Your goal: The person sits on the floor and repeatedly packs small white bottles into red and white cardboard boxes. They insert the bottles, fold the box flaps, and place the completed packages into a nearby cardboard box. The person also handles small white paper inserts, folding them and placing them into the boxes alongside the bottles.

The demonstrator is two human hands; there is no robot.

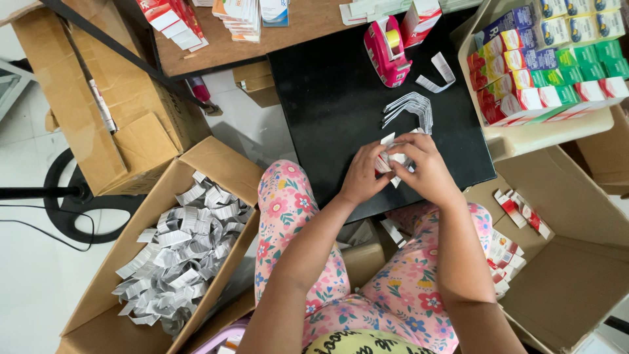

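Both hands meet over the near edge of the black table (327, 98). The left hand (362, 176) and right hand (427, 169) close around a small folded paper (395, 157), white with a bit of red. The paper sits between the two sets of fingertips, pinched from both sides, just above the table top. Most of it is covered by the fingers; only white corners stick out above and below, so its shape is hard to make out.

Just beyond the hands lies a stack of bent leaflets (411, 108), and farther off a pink tape dispenser (388, 51) and a loose strip (438, 72). On the right, a tray (524, 134) of coloured small boxes, cut off by the frame. On the left, on the floor, a carton (196, 170) full of crumpled leaflets. On the right, another carton (576, 275) with a few red-and-white boxes (517, 210), partly hidden by the right arm.
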